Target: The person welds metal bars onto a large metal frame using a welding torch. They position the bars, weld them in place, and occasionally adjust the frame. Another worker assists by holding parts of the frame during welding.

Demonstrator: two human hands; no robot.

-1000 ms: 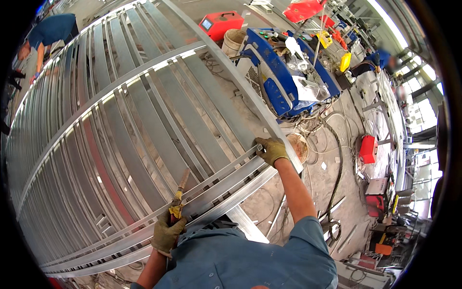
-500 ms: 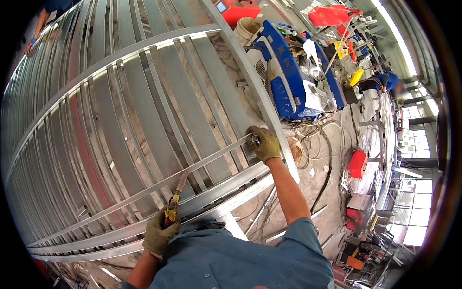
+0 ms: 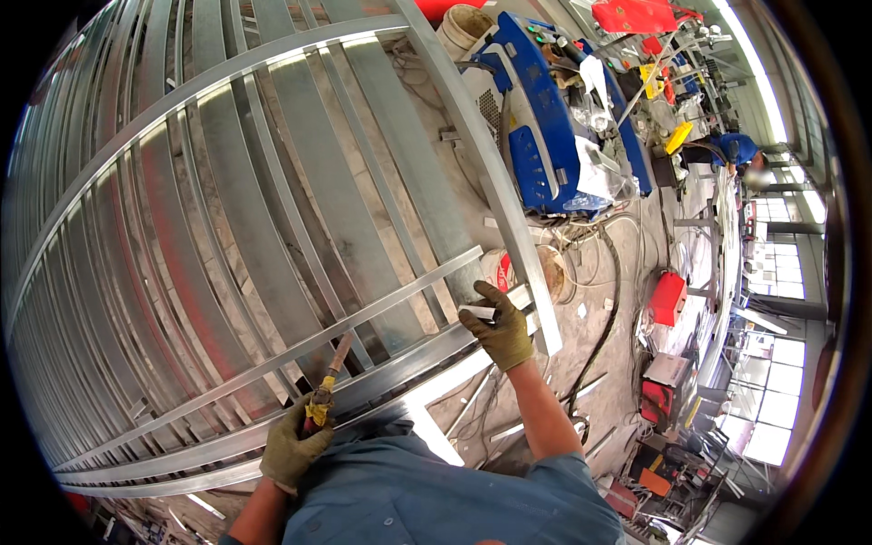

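In my gloved left hand (image 3: 296, 447) is a welding torch (image 3: 322, 392) with yellow wrapping on its grip. The torch's nozzle points up and away, its tip by a thin square tube (image 3: 400, 295) that lies across the slats. My gloved right hand (image 3: 505, 336) pinches a short piece of metal tube (image 3: 479, 312) between thumb and fingers. It hovers over the near right corner of a large galvanized steel frame (image 3: 472, 136), just short of the thin tube's right end. Parallel slats (image 3: 318, 154) fill the frame.
Beyond the frame's right side stands a blue machine (image 3: 545, 118) with tools and bags on top. A bucket (image 3: 465, 29) is next to it. Cables (image 3: 618, 309) trail over the floor. Red boxes (image 3: 668, 298) and a person in blue (image 3: 731, 147) are farther right.
My right hand has come off the thin tube's right end and moved nearer, with the short metal piece in its fingers. The left hand and torch have shifted only slightly.
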